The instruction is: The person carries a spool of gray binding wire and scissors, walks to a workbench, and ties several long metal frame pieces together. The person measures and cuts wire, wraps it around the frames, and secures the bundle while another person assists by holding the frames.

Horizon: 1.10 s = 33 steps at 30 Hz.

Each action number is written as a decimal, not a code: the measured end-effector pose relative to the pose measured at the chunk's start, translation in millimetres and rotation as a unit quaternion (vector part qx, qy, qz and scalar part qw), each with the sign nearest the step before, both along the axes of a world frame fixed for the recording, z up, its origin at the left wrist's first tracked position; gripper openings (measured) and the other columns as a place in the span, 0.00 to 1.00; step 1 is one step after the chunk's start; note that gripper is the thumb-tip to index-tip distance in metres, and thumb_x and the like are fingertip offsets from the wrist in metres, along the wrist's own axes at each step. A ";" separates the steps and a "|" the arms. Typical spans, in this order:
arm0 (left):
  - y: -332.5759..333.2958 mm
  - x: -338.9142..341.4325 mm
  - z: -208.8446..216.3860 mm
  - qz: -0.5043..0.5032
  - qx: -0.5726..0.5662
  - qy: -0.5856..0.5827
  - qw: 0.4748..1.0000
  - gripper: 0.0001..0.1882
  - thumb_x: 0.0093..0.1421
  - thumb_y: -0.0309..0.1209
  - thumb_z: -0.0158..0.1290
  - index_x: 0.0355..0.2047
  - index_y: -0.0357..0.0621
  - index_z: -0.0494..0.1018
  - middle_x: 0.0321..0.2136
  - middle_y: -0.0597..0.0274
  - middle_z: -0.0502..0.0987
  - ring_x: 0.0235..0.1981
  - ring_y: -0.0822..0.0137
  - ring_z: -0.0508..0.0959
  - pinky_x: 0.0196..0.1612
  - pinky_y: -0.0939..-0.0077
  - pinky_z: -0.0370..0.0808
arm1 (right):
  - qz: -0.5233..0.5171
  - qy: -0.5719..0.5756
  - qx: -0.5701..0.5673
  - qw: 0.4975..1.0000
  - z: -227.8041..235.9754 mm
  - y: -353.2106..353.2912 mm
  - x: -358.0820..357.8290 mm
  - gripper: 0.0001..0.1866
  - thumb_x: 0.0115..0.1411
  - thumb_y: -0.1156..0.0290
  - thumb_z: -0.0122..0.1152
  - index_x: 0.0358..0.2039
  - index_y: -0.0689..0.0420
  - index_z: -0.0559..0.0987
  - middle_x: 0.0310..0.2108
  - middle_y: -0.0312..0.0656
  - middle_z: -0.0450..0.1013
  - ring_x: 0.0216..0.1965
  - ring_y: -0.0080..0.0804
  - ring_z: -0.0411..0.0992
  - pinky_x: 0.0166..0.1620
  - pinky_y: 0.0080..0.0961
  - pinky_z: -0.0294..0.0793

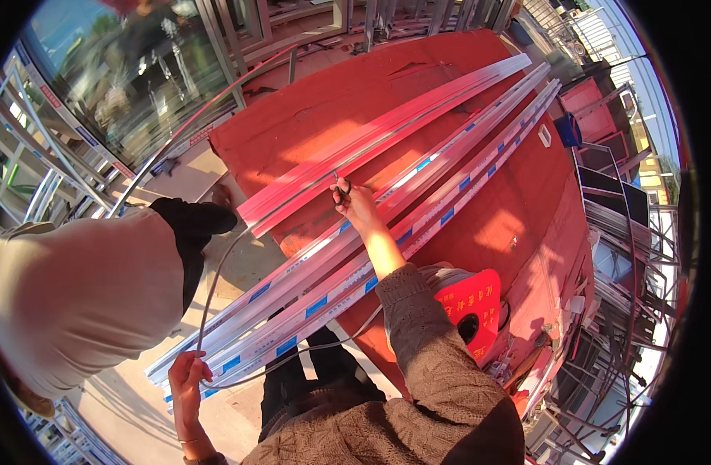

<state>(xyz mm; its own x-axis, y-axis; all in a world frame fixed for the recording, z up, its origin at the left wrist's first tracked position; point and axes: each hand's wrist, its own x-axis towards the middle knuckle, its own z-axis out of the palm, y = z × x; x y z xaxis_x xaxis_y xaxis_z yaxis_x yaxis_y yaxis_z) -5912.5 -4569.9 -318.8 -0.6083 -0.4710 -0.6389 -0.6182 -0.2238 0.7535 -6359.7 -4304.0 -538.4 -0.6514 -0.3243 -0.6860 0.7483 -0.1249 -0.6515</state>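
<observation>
My right hand (360,208) is closed around a small pair of black-handled scissors (340,192), its fingers around the handles. The scissors' tip is at a long, shiny metal profile (448,94) lying across the red table. A thin grey strip (216,279) runs along this profile, leaves its near left end and curves down to my left hand (188,386). My left hand pinches the strip beside the profile ends. From there, more of the strip loops right, towards my right sleeve. Several more long profiles (417,203) with blue labels lie under my right forearm.
The red-covered table (487,221) fills the middle. Another person (99,287) in a light top stands close on the left. A red panel with a dark round hole (485,298) is beside my right arm. Glass panes (130,77) stand far left; metal frames (626,256) crowd the right.
</observation>
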 end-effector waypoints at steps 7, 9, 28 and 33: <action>2.6 2.5 -7.3 -0.017 -0.011 -0.044 0.999 0.11 0.66 0.28 0.50 0.43 0.32 0.75 0.20 0.60 0.76 0.23 0.70 0.76 0.34 0.76 0.72 | -0.124 0.106 0.094 0.982 -16.0 51.2 -121.2 0.13 0.66 0.60 0.66 0.33 0.57 0.80 0.25 0.37 0.77 0.25 0.24 0.75 0.25 0.21 0.70; 6.3 2.1 -6.2 -0.015 0.014 -0.046 0.999 0.12 0.66 0.27 0.49 0.45 0.32 0.75 0.22 0.61 0.77 0.25 0.69 0.77 0.37 0.75 0.74 | -0.134 0.102 0.105 0.980 -13.2 57.3 -145.6 0.09 0.66 0.64 0.61 0.32 0.54 0.79 0.25 0.36 0.78 0.25 0.25 0.77 0.25 0.21 0.71; -6.8 -8.6 -1.5 0.036 -0.031 -0.025 0.999 0.17 0.74 0.29 0.46 0.58 0.33 0.71 0.28 0.62 0.76 0.21 0.77 0.71 0.23 0.83 0.70 | 0.117 0.104 0.059 0.986 176.9 110.4 205.1 0.21 0.68 0.54 0.64 0.52 0.58 0.78 0.38 0.40 0.81 0.39 0.25 0.78 0.42 0.21 0.74; -0.8 -29.3 23.1 0.029 -0.017 0.009 0.999 0.16 0.73 0.30 0.46 0.57 0.34 0.71 0.29 0.63 0.75 0.22 0.76 0.72 0.24 0.81 0.72 | -0.043 0.029 0.006 0.999 142.5 100.1 201.7 0.20 0.69 0.54 0.63 0.51 0.57 0.79 0.40 0.41 0.81 0.40 0.29 0.79 0.46 0.25 0.75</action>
